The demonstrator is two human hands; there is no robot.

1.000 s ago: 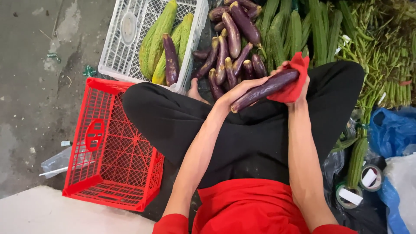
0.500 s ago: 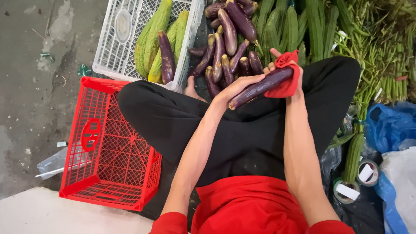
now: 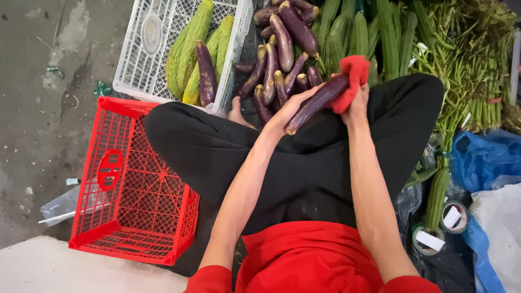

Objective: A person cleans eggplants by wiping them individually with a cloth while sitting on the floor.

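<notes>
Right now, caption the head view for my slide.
Left hand holds a purple eggplant while right hand rubs it with a red cloth.

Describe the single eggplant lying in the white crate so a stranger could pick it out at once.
Start at the white plastic crate at the top left, above the red crate. Inside it lie several pale green ridged gourds. The eggplant rests on top of them, lengthwise: the only dark purple thing in that crate, apart from the eggplant pile to the crate's right.
</notes>
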